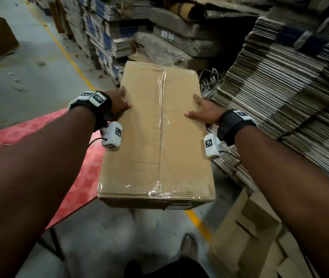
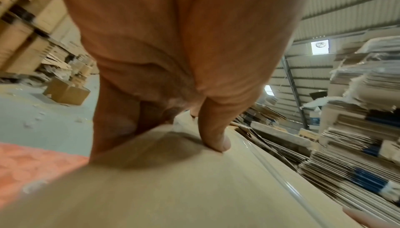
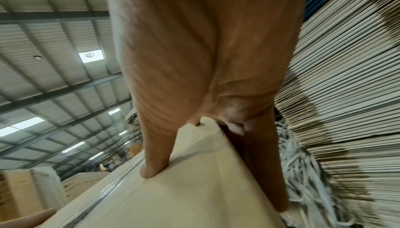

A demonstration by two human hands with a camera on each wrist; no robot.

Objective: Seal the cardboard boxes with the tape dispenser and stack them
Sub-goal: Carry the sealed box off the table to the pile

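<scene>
Head view: a person looks down at a long cardboard box (image 1: 157, 133) held out in front of them, off the floor, between both hands. The left hand (image 1: 119, 103) clasps the box's left long side, thumb lying on the top face, fingers going down over the edge. The right hand (image 1: 203, 112) does the same on the right side. Clear tape (image 1: 160, 109) runs along the centre seam between the two thumbs and wraps over the near end. To the left of the left arm lies a red mat (image 1: 39, 141). To the right of the right hand rise stacks of flattened cardboard (image 1: 283, 93). A yellow floor line (image 1: 73, 63) runs under the box.

Left wrist view: the left hand (image 2: 173, 52) fills the upper frame, thumb tip pressed flat on the box top (image 2: 173, 180), fingers curled down its side. The shiny tape (image 2: 307, 168) lies just beyond the thumb.

Right wrist view: the right hand (image 3: 205, 60) mirrors this, thumb on the box top (image 3: 194, 189), fingers folded down the outer side. The tape (image 3: 116, 189) lies just past the thumb.
</scene>
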